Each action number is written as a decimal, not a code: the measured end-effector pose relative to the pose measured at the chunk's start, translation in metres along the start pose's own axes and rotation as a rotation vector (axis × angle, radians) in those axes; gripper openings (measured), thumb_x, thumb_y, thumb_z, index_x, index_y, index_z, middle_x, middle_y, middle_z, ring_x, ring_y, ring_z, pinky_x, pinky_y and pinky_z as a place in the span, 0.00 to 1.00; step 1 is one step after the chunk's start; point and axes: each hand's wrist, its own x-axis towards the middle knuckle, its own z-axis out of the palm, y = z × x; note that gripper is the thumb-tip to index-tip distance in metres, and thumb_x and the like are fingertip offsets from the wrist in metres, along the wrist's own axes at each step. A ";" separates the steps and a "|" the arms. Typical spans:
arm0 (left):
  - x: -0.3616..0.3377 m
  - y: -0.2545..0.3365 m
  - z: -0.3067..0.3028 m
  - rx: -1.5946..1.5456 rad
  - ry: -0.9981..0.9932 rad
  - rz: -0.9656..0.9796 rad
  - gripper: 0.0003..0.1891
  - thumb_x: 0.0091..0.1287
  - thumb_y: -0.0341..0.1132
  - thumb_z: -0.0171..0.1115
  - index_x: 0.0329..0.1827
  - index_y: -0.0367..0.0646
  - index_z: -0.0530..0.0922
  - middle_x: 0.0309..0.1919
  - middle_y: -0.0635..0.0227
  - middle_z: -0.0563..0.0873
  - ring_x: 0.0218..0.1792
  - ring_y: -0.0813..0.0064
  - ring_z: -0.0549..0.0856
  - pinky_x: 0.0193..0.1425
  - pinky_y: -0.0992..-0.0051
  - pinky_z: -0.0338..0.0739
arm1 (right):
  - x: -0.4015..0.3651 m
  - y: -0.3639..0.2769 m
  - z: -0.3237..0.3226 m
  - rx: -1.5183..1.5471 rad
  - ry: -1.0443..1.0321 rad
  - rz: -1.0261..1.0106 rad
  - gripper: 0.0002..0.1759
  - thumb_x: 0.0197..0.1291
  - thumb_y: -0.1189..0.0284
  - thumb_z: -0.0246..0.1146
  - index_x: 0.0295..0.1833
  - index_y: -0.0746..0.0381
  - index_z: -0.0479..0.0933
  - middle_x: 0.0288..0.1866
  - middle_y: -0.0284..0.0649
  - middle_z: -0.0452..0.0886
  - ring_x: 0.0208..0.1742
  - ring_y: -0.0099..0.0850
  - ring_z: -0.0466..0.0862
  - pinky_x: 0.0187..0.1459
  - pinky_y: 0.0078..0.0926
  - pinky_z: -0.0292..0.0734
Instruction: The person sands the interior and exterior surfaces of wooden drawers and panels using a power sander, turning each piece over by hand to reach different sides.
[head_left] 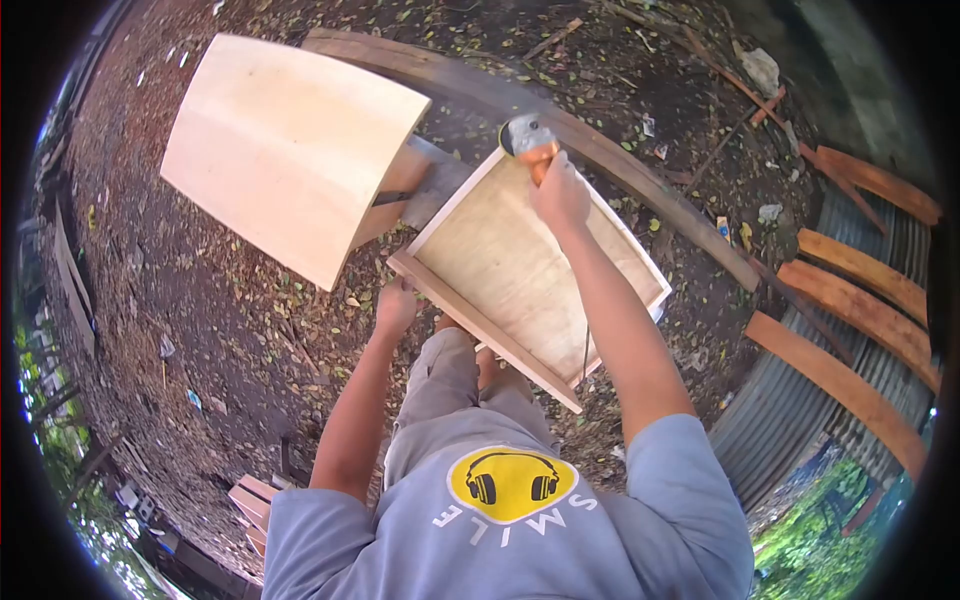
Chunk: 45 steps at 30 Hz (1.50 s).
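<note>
My right hand is closed round the orange handle of a grey-headed power tool, which rests at the top corner of a shallow wooden frame with a plywood panel. My left hand grips the near left corner of that frame, at the end of its brown front rail; its fingers are partly hidden by the rail. The frame lies tilted in front of my legs. A thin dark cord hangs near its right side.
A pale wooden box with a broad panel stands at the upper left. A long weathered beam crosses behind the frame. Brown planks lie on corrugated metal sheets at the right. Leaves and litter cover the dirt ground.
</note>
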 end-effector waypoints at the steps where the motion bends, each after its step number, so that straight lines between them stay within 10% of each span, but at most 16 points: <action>1: 0.001 -0.002 0.000 -0.004 0.003 -0.006 0.20 0.77 0.39 0.45 0.55 0.28 0.76 0.41 0.48 0.85 0.33 0.60 0.89 0.35 0.66 0.83 | 0.013 -0.001 -0.008 0.046 -0.041 0.060 0.30 0.54 0.58 0.68 0.56 0.66 0.69 0.46 0.51 0.83 0.47 0.48 0.86 0.47 0.46 0.82; 8: 0.013 -0.011 -0.006 0.090 -0.079 -0.046 0.19 0.78 0.41 0.45 0.56 0.32 0.75 0.40 0.58 0.86 0.28 0.71 0.88 0.23 0.75 0.76 | 0.088 0.006 -0.046 0.148 -0.388 0.195 0.31 0.50 0.55 0.68 0.57 0.63 0.79 0.58 0.50 0.82 0.59 0.46 0.83 0.59 0.41 0.78; 14: 0.016 -0.013 -0.009 -0.025 -0.083 -0.073 0.18 0.77 0.39 0.48 0.57 0.31 0.75 0.45 0.56 0.86 0.30 0.69 0.89 0.28 0.73 0.80 | 0.093 0.048 -0.067 0.173 -0.466 0.143 0.33 0.40 0.51 0.68 0.46 0.68 0.84 0.43 0.52 0.86 0.45 0.41 0.87 0.49 0.33 0.79; 17: 0.041 -0.032 -0.021 0.229 -0.088 0.098 0.21 0.72 0.38 0.55 0.62 0.32 0.73 0.53 0.48 0.83 0.48 0.51 0.86 0.50 0.58 0.81 | 0.078 0.068 -0.088 0.083 -0.554 0.170 0.26 0.45 0.54 0.65 0.44 0.61 0.85 0.46 0.54 0.85 0.48 0.43 0.86 0.50 0.35 0.78; 20: 0.026 0.004 -0.010 0.747 0.505 0.478 0.32 0.67 0.40 0.61 0.70 0.33 0.64 0.64 0.43 0.75 0.60 0.44 0.79 0.66 0.52 0.70 | 0.050 0.094 -0.109 0.020 -0.568 0.169 0.25 0.43 0.55 0.66 0.43 0.61 0.85 0.44 0.53 0.85 0.44 0.43 0.86 0.47 0.35 0.79; 23: 0.026 0.076 0.004 0.911 0.309 0.381 0.39 0.64 0.41 0.63 0.74 0.33 0.58 0.70 0.42 0.68 0.65 0.44 0.74 0.70 0.53 0.67 | 0.022 0.146 -0.099 0.126 -0.574 0.279 0.24 0.42 0.56 0.66 0.41 0.61 0.85 0.42 0.53 0.85 0.42 0.44 0.86 0.46 0.36 0.79; 29: 0.150 0.079 0.028 0.718 -0.249 0.405 0.32 0.63 0.44 0.66 0.66 0.35 0.71 0.55 0.45 0.83 0.57 0.47 0.82 0.62 0.58 0.75 | -0.049 0.234 -0.117 0.049 -0.565 0.383 0.29 0.39 0.54 0.71 0.41 0.68 0.84 0.38 0.49 0.87 0.39 0.39 0.88 0.42 0.32 0.80; 37: 0.135 0.091 0.023 0.721 -0.385 0.413 0.28 0.65 0.51 0.66 0.61 0.38 0.78 0.53 0.56 0.86 0.54 0.62 0.85 0.59 0.65 0.76 | -0.147 0.297 -0.157 0.078 -0.536 0.439 0.15 0.56 0.66 0.59 0.46 0.62 0.81 0.51 0.54 0.83 0.54 0.48 0.83 0.54 0.43 0.78; 42: 0.167 0.053 0.012 0.178 -0.320 0.128 0.29 0.75 0.55 0.52 0.62 0.37 0.77 0.57 0.61 0.84 0.59 0.67 0.81 0.64 0.69 0.73 | -0.270 0.379 -0.091 0.079 -0.317 0.971 0.28 0.62 0.47 0.59 0.56 0.58 0.79 0.55 0.54 0.82 0.59 0.49 0.80 0.58 0.43 0.76; 45: 0.208 0.046 0.027 -0.124 -0.374 0.010 0.32 0.77 0.60 0.44 0.62 0.37 0.78 0.56 0.63 0.84 0.58 0.70 0.80 0.63 0.70 0.73 | -0.394 0.394 -0.044 0.315 -0.157 1.218 0.46 0.47 0.39 0.70 0.61 0.66 0.77 0.54 0.48 0.84 0.58 0.39 0.83 0.55 0.35 0.79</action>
